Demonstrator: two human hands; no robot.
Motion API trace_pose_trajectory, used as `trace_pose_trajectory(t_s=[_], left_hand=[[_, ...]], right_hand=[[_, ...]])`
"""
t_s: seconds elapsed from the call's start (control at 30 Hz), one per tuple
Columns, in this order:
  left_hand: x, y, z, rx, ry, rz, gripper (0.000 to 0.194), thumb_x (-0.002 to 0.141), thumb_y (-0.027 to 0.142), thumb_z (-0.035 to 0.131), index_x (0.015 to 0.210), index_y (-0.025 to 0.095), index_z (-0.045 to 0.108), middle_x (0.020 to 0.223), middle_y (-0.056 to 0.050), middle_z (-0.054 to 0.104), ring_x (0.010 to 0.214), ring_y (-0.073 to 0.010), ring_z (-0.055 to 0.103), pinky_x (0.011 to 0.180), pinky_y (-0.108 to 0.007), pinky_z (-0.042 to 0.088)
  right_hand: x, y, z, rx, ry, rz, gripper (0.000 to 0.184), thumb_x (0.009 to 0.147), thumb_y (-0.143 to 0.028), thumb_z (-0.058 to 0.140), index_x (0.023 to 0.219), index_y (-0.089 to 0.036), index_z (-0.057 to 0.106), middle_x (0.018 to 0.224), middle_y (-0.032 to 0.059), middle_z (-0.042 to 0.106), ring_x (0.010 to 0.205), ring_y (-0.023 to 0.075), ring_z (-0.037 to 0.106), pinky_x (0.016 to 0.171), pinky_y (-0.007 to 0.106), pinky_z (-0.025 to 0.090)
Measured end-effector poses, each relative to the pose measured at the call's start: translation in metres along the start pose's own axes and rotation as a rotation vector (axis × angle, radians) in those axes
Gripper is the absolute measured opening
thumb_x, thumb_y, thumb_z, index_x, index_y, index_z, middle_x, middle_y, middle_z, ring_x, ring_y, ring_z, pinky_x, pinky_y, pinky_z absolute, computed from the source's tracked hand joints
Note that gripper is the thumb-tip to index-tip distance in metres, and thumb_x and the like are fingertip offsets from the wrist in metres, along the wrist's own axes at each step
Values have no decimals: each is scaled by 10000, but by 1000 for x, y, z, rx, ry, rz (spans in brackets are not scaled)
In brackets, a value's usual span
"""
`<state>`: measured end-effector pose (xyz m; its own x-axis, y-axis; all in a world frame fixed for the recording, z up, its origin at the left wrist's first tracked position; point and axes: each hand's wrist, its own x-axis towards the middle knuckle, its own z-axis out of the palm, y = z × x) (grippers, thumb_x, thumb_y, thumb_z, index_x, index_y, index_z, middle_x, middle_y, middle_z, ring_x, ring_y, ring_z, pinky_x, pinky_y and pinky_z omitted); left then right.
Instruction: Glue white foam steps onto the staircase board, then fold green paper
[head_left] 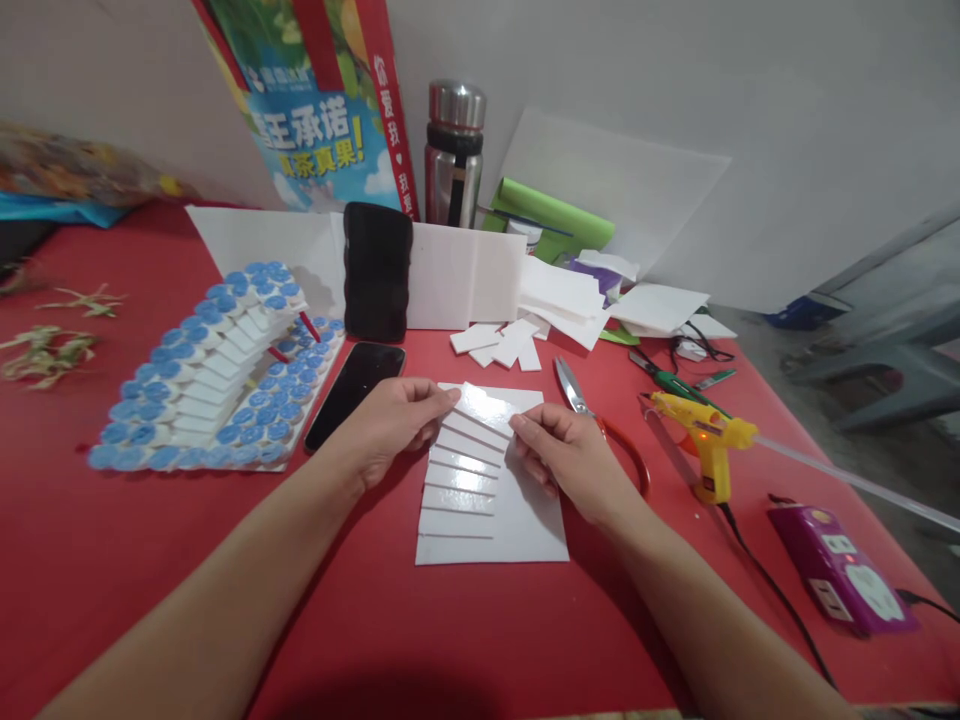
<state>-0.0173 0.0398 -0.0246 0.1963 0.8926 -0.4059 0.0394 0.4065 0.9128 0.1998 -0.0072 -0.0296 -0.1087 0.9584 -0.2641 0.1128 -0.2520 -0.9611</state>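
Note:
A small white board [531, 525] lies on the red table in front of me. Overlapping white strips [459, 498] climb its left side like shallow steps. Across the top of them sits a glossy white strip [486, 406], tilted down to the right. My left hand [397, 425] pinches its left end between thumb and finger. At its right end, my right hand [561, 448] has thumb and fingertips closed on the edge. The strip's underside is hidden, so I cannot tell whether it touches the piece below.
Scissors [574, 388], a yellow glue gun [709, 440] and a purple power socket [840, 570] lie to the right. Loose white strips [504, 343] lie behind the board. Leftward are a phone [356, 390] and a stepped model with blue discs [169, 365]. A steel flask [454, 150] stands behind.

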Motion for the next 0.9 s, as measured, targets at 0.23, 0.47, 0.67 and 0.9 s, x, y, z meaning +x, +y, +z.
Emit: trace_pose_trajectory(t_s=[0.23, 0.47, 0.67, 0.9], left_hand=[[1, -2, -2, -20, -20, 9, 471, 710, 450, 899, 590, 188, 527, 475, 61, 433, 445, -48, 297, 465, -229, 175], [-2, 3, 1, -9, -13, -29, 440, 769, 488, 836, 619, 180, 560, 486, 56, 419, 457, -53, 283, 473, -237, 150], [-7, 10, 4, -16, -27, -68, 430, 922, 537, 658, 697, 174, 616, 477, 45, 423, 458, -74, 288, 476, -241, 175], [-6, 6, 2, 8, -12, -20, 435, 878, 524, 724, 650, 179, 590, 466, 58, 398, 443, -64, 259, 471, -250, 153]], right_hand=[[0, -1, 0, 21, -3, -9, 415, 918, -558, 713, 730, -216, 569, 445, -81, 483, 359, 70, 357, 385, 225, 296], [0, -2, 0, 34, -3, 12, 444, 897, -590, 729, 722, -211, 579, 458, -75, 479, 380, 70, 360, 372, 214, 298], [-1, -3, -2, 40, 8, 33, 464, 887, -611, 736, 721, -201, 595, 468, -69, 479, 392, 71, 377, 361, 201, 303], [-1, 0, -2, 62, -33, 27, 446, 893, -600, 738, 732, -204, 610, 468, -64, 493, 393, 75, 375, 363, 202, 315]])
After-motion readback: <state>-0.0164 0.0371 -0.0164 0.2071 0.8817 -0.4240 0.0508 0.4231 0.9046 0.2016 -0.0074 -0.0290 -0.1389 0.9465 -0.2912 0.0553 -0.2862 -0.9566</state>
